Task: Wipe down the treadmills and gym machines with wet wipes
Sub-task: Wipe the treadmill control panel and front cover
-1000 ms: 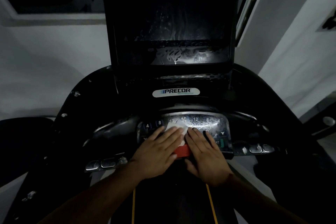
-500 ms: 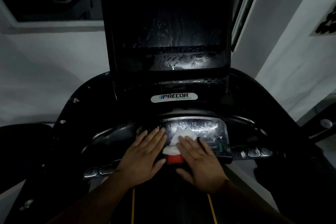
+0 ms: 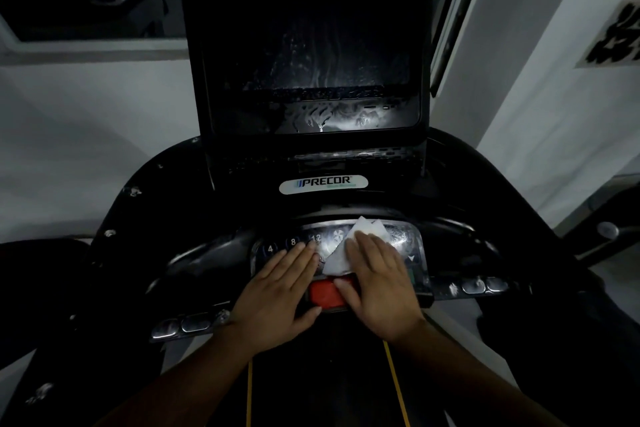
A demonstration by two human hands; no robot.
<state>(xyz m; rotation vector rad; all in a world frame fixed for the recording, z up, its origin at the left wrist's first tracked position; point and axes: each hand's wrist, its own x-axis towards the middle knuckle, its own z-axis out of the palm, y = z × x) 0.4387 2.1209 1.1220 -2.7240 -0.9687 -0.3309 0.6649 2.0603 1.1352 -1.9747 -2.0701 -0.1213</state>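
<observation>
A black Precor treadmill console (image 3: 194, 218) fills the dim view, with a dark screen (image 3: 311, 55) streaked with wet marks above. On the button panel (image 3: 294, 241) lies a white wet wipe (image 3: 341, 255). My right hand (image 3: 377, 284) presses flat on the wipe with straight fingers, covering its right half. Beside it my left hand (image 3: 280, 295) rests flat on the panel's left part, fingertips near the numbered buttons. A red stop button (image 3: 323, 293) shows between the two hands.
Silver grip sensors (image 3: 187, 324) sit on the handlebar at left, and another set of sensors (image 3: 481, 286) at right. White walls stand on both sides. The dark belt with yellow lines (image 3: 249, 388) runs below my arms.
The wipe has slid to the right and up across the panel under my right hand. My left hand stayed on the left part, uncovering more of the red button.
</observation>
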